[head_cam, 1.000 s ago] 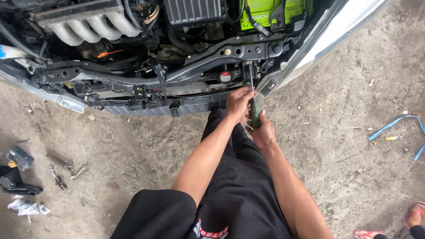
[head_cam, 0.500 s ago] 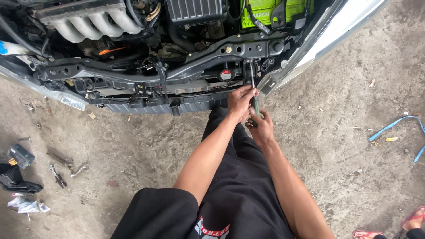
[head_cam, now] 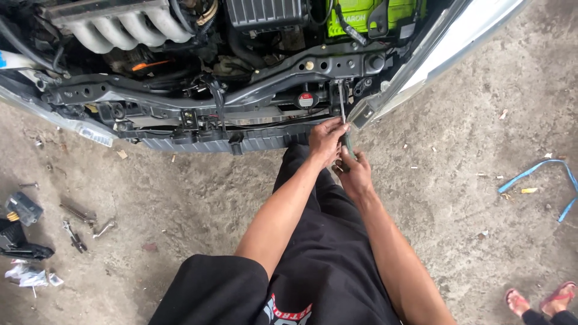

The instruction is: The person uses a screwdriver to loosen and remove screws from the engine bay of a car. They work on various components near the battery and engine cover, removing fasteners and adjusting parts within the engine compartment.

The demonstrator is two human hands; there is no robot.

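Both my hands hold one long screwdriver [head_cam: 342,114] at the front of an open car engine bay. My left hand [head_cam: 326,140] pinches the metal shaft just above the handle. My right hand [head_cam: 354,173] wraps the dark green handle from below. The shaft runs up to a fastener under the black front crossmember [head_cam: 283,72], beside the red-capped fitting [head_cam: 306,100]. My forearms reach out over my black shorts.
The silver bumper edge [head_cam: 421,66] slants at the right, and a green battery [head_cam: 361,13] sits behind. Loose wrenches [head_cam: 78,219] and a black tool [head_cam: 21,241] lie on the concrete at the left. A blue strap [head_cam: 542,177] lies at the right; another person's sandalled feet [head_cam: 539,299] are at the bottom right.
My hands and the screwdriver have shifted slightly; the grip looks the same. The other person's feet have come further into view at the bottom right.
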